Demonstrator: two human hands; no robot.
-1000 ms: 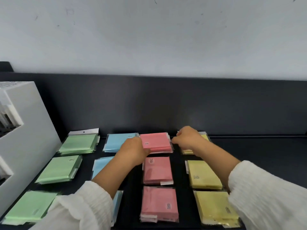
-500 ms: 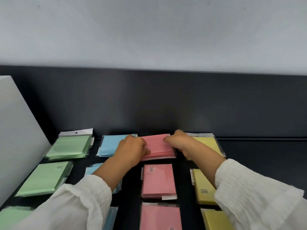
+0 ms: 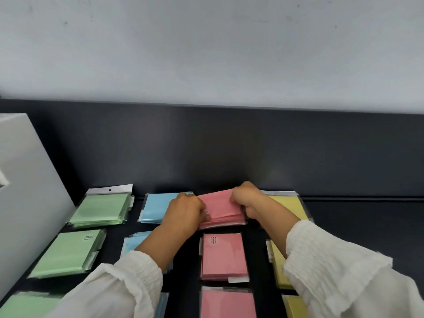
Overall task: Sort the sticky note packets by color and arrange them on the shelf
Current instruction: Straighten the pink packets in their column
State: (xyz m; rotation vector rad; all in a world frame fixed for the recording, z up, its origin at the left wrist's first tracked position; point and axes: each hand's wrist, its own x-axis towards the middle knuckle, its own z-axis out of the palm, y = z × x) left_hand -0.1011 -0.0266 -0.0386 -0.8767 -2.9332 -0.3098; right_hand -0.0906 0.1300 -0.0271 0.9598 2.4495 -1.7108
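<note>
Nearer than the fingers, a second pink packet [image 3: 223, 255] lies flat on the dark shelf [image 3: 358, 228]. The left hand [image 3: 183, 212] and the right hand [image 3: 250, 203] curl tightly round opposite sides of the rear pink stack [image 3: 220, 207]. A blue stack [image 3: 158, 206] sits just outside the left fingers and a yellow stack [image 3: 286, 204] just outside the right.

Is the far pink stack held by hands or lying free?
Held: left hand and right hand grip the far pink stack's two sides.

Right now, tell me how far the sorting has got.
Done: the shelf holds colour columns of green packets, blue packets, pink packets and yellow packets. In hand: the left hand and right hand grip the back pink stack from either side. Left: probably setting that stack down square; nothing unsorted shows.
</note>
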